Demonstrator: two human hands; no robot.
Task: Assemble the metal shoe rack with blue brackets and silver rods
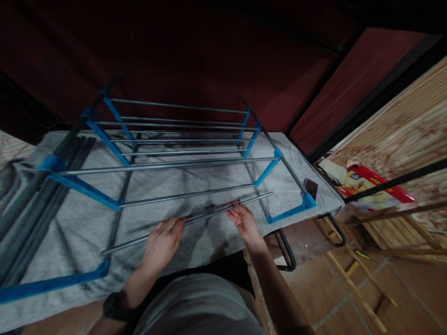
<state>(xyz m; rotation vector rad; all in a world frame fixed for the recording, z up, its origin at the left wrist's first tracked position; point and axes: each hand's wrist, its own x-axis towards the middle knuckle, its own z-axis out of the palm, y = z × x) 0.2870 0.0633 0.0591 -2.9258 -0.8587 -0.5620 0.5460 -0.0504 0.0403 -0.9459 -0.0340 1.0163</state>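
A thin grey metal tube (206, 216) spans the space in front of me, slanting up to the right, both ends free. My left hand (164, 242) is closed around it left of its middle. Toward its right end, the fingers of my right hand (243, 219) hold the same tube. Behind it stands a partly assembled rack of grey tubes, joined by blue plastic brackets (266, 168). A blue bracket at the near right (292, 211) and a blue bracket at the near left (56, 284) flank the tube, with no crossbar between them.
The rack rests on a grey cloth (195, 177) over a table. Several dark tubes (45, 200) lie at the left. A small dark box (310, 187) sits near the right corner. A red package (377, 184) and wooden furniture (359, 288) are at the right. A dark red wall (195, 56) rises behind.
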